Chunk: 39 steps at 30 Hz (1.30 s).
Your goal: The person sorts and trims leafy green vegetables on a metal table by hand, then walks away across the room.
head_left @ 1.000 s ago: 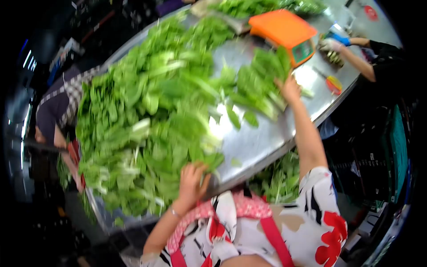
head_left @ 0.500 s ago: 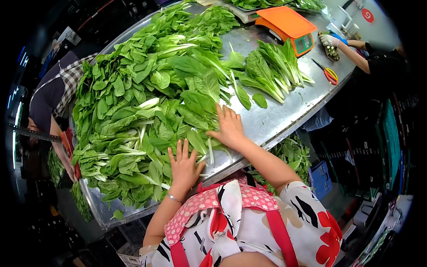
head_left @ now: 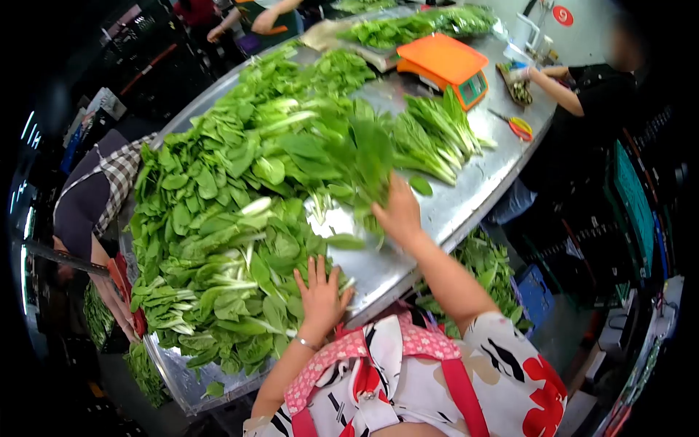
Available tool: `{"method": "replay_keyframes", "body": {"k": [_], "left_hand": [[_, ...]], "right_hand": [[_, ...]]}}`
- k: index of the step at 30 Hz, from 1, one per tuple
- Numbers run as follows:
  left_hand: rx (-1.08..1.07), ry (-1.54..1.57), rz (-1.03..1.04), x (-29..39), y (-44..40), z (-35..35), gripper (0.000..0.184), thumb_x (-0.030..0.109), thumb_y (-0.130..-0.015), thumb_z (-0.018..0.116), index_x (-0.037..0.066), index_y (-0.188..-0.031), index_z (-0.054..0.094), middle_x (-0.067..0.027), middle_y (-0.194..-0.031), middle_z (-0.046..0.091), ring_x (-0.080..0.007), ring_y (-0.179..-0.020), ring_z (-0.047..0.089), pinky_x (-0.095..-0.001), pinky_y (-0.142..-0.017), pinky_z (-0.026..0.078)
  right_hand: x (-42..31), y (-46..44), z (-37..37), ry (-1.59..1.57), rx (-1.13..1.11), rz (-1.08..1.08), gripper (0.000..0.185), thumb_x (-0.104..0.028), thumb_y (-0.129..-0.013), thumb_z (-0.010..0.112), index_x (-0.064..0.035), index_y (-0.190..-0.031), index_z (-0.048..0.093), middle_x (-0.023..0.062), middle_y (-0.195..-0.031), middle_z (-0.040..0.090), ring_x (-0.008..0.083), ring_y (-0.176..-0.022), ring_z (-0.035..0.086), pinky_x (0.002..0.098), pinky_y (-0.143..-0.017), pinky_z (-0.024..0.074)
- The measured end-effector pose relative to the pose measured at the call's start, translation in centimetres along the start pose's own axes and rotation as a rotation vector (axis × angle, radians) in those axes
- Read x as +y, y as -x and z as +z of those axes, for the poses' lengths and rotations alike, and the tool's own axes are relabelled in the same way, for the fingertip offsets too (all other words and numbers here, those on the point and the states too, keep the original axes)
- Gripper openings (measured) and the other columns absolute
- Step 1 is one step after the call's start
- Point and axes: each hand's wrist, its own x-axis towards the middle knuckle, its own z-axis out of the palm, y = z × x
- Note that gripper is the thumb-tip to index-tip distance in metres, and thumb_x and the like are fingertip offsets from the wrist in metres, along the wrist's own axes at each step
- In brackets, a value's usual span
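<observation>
My right hand (head_left: 400,211) grips some leafy greens (head_left: 370,156), lifted off the table and blurred by motion; its fingers are partly hidden behind the leaves. My left hand (head_left: 320,297) lies with fingers spread at the edge of a big heap of leafy greens (head_left: 211,182) with pale stalks, touching the leaves near the table's front edge. Bare metal of the table (head_left: 364,262) shows between my two hands. Beyond my right hand lies a separate row of greens (head_left: 437,138), stalks pointing right, with a loose leaf (head_left: 420,185) beside it.
An orange scale (head_left: 444,62) stands at the back, with bagged greens (head_left: 459,22) behind it. Red and yellow scissors (head_left: 519,128) lie near the right edge. A co-worker (head_left: 604,91) at right handles a bundle; another person (head_left: 91,197) bends at left. Under the table is a blue crate (head_left: 535,295).
My right hand has picked up greens from the heap's near edge and moved right, exposing metal. My left hand has shifted slightly right in view. The camera view has shifted; people show at the back.
</observation>
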Motion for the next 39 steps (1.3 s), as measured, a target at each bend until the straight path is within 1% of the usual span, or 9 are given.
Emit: {"method": "replay_keyframes", "body": {"k": [5,8,10,22,26,29,32,37,39], "left_hand": [[-0.045,0.106,0.027,-0.2,-0.5,-2.2,0.047,0.034,-0.077,0.057,0.006,-0.114,0.049,-0.0202,-0.129,0.034,-0.0350,-0.124,0.024,-0.0547,-0.101,0.008],[-0.034,0.203,0.022,-0.3,-0.9,-3.6,0.041,0.030,-0.079,0.057,0.005,-0.111,0.051,-0.0193,-0.125,0.040,-0.0333,-0.121,0.031,-0.0523,-0.100,0.014],[-0.018,0.312,-0.037,0.4,-1.4,-4.6,0.039,0.029,-0.079,0.056,0.004,-0.108,0.052,-0.0176,-0.121,0.044,-0.0317,-0.118,0.035,-0.0509,-0.100,0.017],[0.037,0.689,0.086,3.7,-4.0,-3.0,0.026,0.020,-0.077,0.058,0.000,-0.094,0.058,-0.0163,-0.100,0.058,-0.0318,-0.094,0.054,-0.0387,-0.085,0.040],[0.046,0.852,0.020,3.9,-4.1,-3.4,0.024,0.017,-0.078,0.059,-0.001,-0.094,0.059,-0.0137,-0.095,0.060,-0.0241,-0.090,0.057,-0.0326,-0.081,0.042],[0.020,1.062,-0.163,3.1,-4.1,-2.3,0.022,0.014,-0.078,0.059,0.000,-0.095,0.060,-0.0110,-0.090,0.061,-0.0196,-0.084,0.057,-0.0296,-0.077,0.043],[-0.027,1.431,-0.321,3.2,-4.9,-2.3,0.025,0.014,-0.080,0.059,-0.002,-0.099,0.058,-0.0067,-0.090,0.060,-0.0120,-0.083,0.055,-0.0247,-0.076,0.043],[0.087,1.482,-0.402,3.8,-6.1,-3.6,0.028,0.017,-0.082,0.058,-0.003,-0.102,0.057,-0.0067,-0.087,0.060,-0.0100,-0.078,0.054,-0.0233,-0.068,0.044],[-0.081,1.725,-0.377,2.8,-6.0,-2.9,0.026,0.020,-0.082,0.058,-0.001,-0.098,0.059,-0.0052,-0.082,0.061,-0.0100,-0.075,0.055,-0.0233,-0.065,0.044]], "right_hand": [[4.7,-1.9,-1.1,0.082,-0.006,-0.035,0.062,-0.029,-0.069,0.066,0.0007,-0.118,0.042,0.0190,-0.100,0.052,0.0333,-0.093,0.049,0.0409,-0.079,0.0402],[7.1,-2.2,-2.9,-0.173,0.061,0.102,0.044,-0.030,-0.072,0.062,-0.0007,-0.103,0.056,0.0165,-0.097,0.055,0.0325,-0.092,0.050,0.0426,-0.081,0.0391],[8.2,-1.4,-1.9,0.002,-0.271,0.341,0.028,-0.028,-0.072,0.062,-0.0036,-0.087,0.063,0.0135,-0.094,0.057,0.0306,-0.091,0.051,0.0427,-0.079,0.0391],[8.7,0.3,1.8,0.211,-0.024,0.047,0.023,-0.021,-0.067,0.064,-0.0078,-0.086,0.063,0.0105,-0.084,0.055,0.0274,-0.083,0.052,0.0371,-0.071,0.0397],[8.6,-0.7,1.2,-0.098,0.012,0.212,0.021,-0.021,-0.070,0.065,-0.0033,-0.081,0.063,0.0097,-0.073,0.058,0.0244,-0.069,0.055,0.0326,-0.058,0.0411],[5.4,-0.3,-2.1,-1.009,-0.073,0.736,0.015,-0.016,-0.079,0.061,-0.0021,-0.085,0.060,0.0016,-0.069,0.057,0.0052,-0.053,0.046,0.0192,-0.044,0.0337],[1.8,3.0,-2.3,-1.186,-0.141,0.760,0.017,-0.016,-0.080,0.060,-0.0013,-0.089,0.060,0.0025,-0.070,0.058,0.0067,-0.053,0.045,0.0193,-0.046,0.0344],[-2.5,8.0,-0.6,-1.244,-0.354,0.610,0.019,-0.016,-0.083,0.057,-0.0023,-0.096,0.060,0.0017,-0.073,0.058,0.0067,-0.060,0.048,0.0194,-0.053,0.0364],[-3.4,8.8,0.0,-1.238,-0.392,0.571,0.019,-0.016,-0.084,0.056,-0.0025,-0.096,0.060,0.0014,-0.072,0.057,0.0074,-0.059,0.048,0.0196,-0.052,0.0364]]}}
